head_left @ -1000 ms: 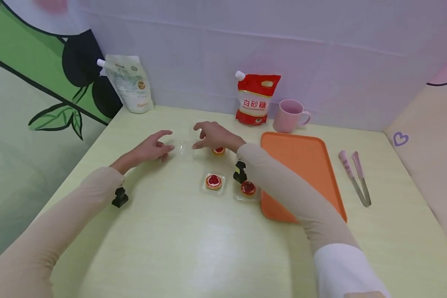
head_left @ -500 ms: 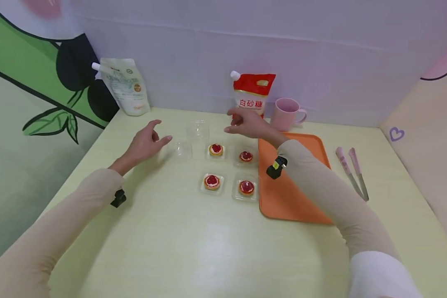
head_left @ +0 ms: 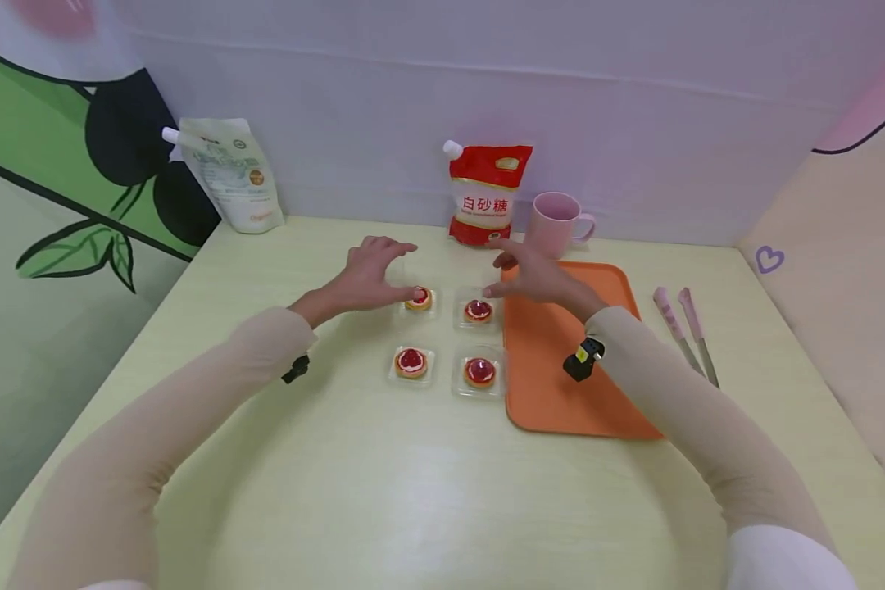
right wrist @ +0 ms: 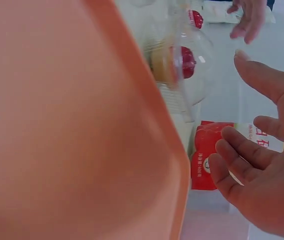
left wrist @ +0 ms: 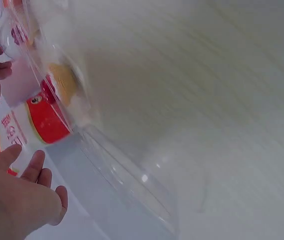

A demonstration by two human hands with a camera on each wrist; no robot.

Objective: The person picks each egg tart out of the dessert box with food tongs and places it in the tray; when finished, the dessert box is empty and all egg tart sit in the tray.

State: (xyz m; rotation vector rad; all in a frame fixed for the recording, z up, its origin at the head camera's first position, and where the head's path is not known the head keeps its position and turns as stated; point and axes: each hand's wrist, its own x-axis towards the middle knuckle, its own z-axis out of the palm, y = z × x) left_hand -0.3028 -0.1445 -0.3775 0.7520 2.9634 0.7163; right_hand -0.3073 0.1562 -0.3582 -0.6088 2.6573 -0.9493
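Observation:
Several small red-topped tarts sit in clear plastic boxes on the table. My left hand (head_left: 372, 274) hovers by the back left tart (head_left: 419, 299), thumb and fingers spread, its thumb overlapping the tart in the head view. Over the tray's back left corner, my right hand (head_left: 534, 274) is held with loosely bent fingers, beside the back right tart (head_left: 478, 310). Neither hand holds anything. Nearer me are the front left tart (head_left: 411, 363) and the front right tart (head_left: 479, 372). The left wrist view shows a clear plastic container (left wrist: 127, 175), mostly hidden behind my left hand in the head view.
An orange tray (head_left: 560, 393) lies right of the tarts, with pink-handled tongs (head_left: 689, 332) beyond it. A red-and-white sugar pouch (head_left: 484, 197), a pink mug (head_left: 555, 225) and a pale spouted pouch (head_left: 234, 176) stand along the back.
My right hand has moved right, away from the clear containers at the back left, uncovering the back tarts. My left hand has then shifted right to the back left tart.

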